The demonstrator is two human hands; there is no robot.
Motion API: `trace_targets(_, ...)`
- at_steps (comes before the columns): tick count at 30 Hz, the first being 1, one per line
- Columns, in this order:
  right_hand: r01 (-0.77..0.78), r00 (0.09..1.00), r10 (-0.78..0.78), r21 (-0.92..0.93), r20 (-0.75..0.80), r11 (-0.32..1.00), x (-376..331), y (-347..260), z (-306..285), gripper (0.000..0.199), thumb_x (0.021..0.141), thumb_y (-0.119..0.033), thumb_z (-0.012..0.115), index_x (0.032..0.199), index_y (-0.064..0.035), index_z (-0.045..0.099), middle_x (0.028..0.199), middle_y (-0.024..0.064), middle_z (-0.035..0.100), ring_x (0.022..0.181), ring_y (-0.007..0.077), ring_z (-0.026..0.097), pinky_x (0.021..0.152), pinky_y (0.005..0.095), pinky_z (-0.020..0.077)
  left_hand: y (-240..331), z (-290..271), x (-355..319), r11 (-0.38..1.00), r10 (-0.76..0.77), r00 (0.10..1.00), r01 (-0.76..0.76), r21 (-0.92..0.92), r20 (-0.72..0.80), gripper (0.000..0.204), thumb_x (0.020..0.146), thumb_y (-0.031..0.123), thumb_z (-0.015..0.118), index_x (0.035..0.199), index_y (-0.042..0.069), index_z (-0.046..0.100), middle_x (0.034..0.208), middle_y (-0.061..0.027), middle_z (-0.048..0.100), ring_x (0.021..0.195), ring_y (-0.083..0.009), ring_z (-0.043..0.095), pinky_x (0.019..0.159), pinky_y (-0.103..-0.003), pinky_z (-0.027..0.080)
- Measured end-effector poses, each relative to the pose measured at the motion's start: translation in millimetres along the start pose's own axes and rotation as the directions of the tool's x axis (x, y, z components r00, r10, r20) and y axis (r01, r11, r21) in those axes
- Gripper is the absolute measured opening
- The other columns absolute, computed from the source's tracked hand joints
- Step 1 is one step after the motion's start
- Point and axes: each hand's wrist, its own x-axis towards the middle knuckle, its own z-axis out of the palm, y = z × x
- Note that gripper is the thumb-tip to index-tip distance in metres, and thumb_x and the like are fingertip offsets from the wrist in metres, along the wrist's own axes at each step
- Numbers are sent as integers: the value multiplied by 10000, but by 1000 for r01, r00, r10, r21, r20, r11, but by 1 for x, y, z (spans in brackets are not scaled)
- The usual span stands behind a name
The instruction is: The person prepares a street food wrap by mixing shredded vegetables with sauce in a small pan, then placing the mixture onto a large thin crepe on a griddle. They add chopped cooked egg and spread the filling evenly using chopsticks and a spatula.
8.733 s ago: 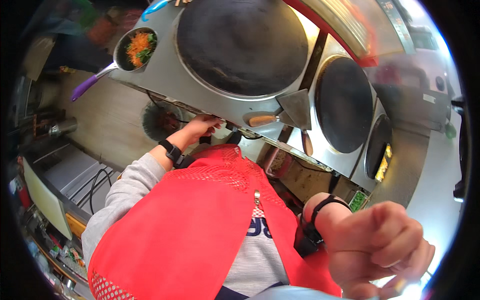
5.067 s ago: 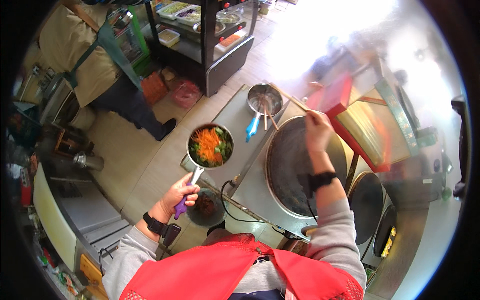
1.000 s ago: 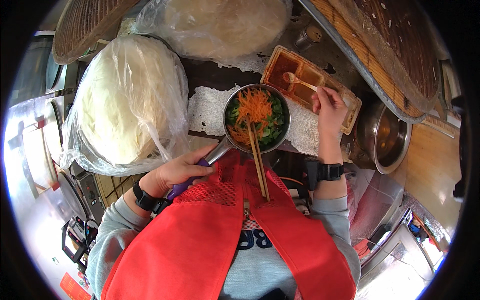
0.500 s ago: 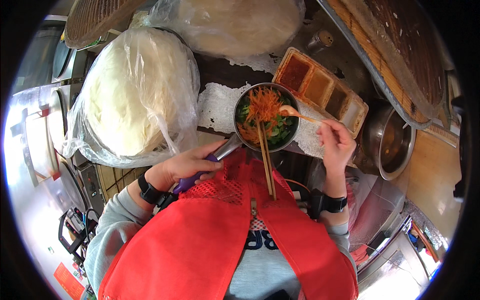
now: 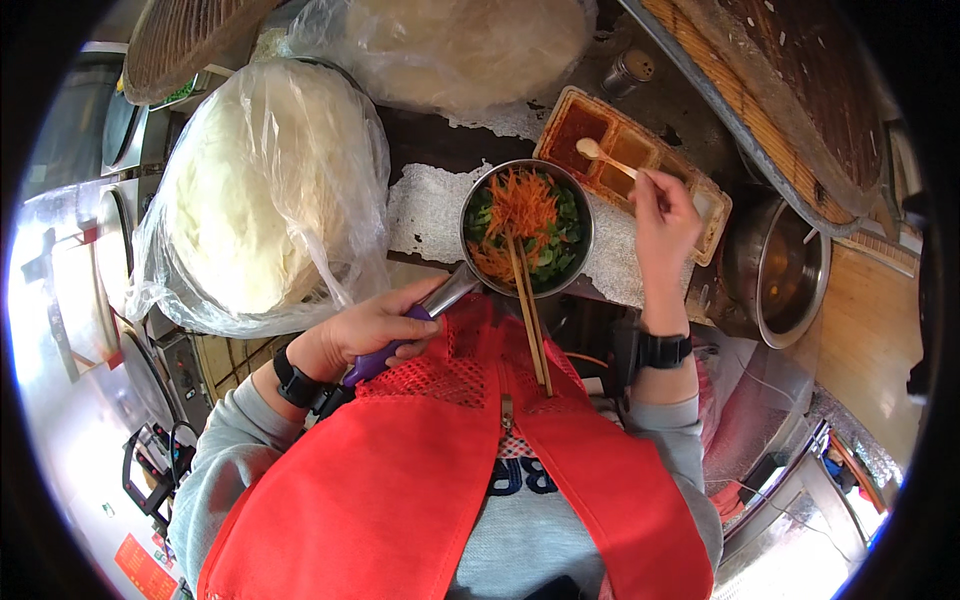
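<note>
My left hand (image 5: 375, 328) grips the purple handle (image 5: 385, 352) of a small steel saucepan (image 5: 527, 228) filled with shredded carrot and green leaves. A pair of chopsticks (image 5: 527, 310) leans in the pan, its upper ends pointing toward my chest. My right hand (image 5: 662, 226) holds a wooden spoon (image 5: 610, 157), whose bowl rests over the red sauce in the left compartment of a divided seasoning tray (image 5: 634, 172) just beyond the pan. I wear a red apron and a dark band on each wrist.
A large mound of white dough sheets in a clear plastic bag (image 5: 258, 195) lies to the left, another bag (image 5: 465, 45) behind. A steel pot (image 5: 781, 272) stands at the right, a small shaker (image 5: 635, 68) behind the tray. White paper (image 5: 425, 205) lies under the pan.
My right hand has carried the spoon from over the pan back to the red sauce compartment of the tray. The left hand still holds the pan's handle.
</note>
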Motion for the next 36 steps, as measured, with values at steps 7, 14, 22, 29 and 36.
trace_targets(7, 87, 994, -74, -160, 83, 983, 19, 27, 25, 94, 896, -100, 667, 930, -21, 703, 704, 45, 661, 622, 65, 589, 581, 238, 459, 1, 2, 1, 1000, 11, 1000, -11, 21, 1, 687, 962, 60, 515, 1552, 138, 171, 804, 13, 475, 571, -42, 419, 493, -172, 356)
trace_targets(14, -154, 988, 153, 44, 25, 987, 20, 33, 15, 105, 911, -86, 656, 944, 7, 691, 712, 29, 643, 570, 50, 538, 502, 200, 399, -2, -2, 3, 998, 10, 1000, -11, 61, 24, 730, 953, 58, 521, 1564, 144, 130, 809, 13, 464, 567, -52, 413, 516, -174, 356)
trace_targets(22, -275, 960, 275, 302, 43, 913, 16, 22, 3, 103, 910, -91, 661, 927, 9, 681, 675, 32, 630, 512, 36, 465, 460, 207, 334, -2, -1, 3, 998, 37, 999, -38, 41, 9, 658, 976, 90, 515, 1546, 124, 187, 783, 11, 498, 560, -32, 430, 485, -165, 359)
trace_targets(29, -245, 969, 221, 341, 107, 908, 2, 8, -11, 90, 905, -73, 661, 941, 8, 681, 690, 37, 624, 529, 39, 476, 472, 195, 337, -2, -2, 2, 999, 29, 1000, -29, 45, 2, 663, 975, 88, 516, 1548, 126, 184, 793, 16, 506, 560, -32, 431, 483, -164, 358)
trace_targets(36, 162, 978, -185, -206, -99, 965, 4, 29, -20, 105, 892, -87, 666, 932, 6, 693, 728, 29, 648, 613, 75, 560, 570, 235, 445, -6, -3, 7, 996, 41, 999, -42, 83, 22, 682, 967, 76, 536, 1549, 130, 184, 861, -4, 551, 633, -47, 460, 559, -183, 391)
